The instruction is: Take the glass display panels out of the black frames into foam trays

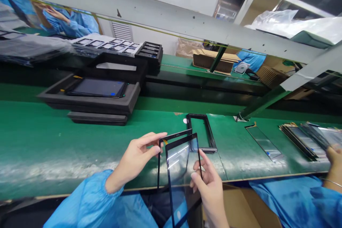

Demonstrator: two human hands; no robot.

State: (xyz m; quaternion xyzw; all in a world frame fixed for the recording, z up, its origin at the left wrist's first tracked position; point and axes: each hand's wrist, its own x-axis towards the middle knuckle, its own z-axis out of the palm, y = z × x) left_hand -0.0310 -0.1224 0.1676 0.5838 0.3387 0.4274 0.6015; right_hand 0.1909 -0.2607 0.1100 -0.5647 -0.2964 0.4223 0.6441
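Left hand (136, 160): fingers closed on the top corner of the rear thin black-bordered glass panel (176, 135).
Right hand (210, 181): thumb and fingers clamped on the right edge of the front black-bordered glass panel (181, 171), held upright above the bench edge.
Just beyond: black rectangular frame (204, 131), flat on the green bench (53, 142).
Far left: black foam tray (91, 104) with a dark flat screen (97, 88) seated inside.
Progress: seemingly midway, with both panels in hand and neither laid down.
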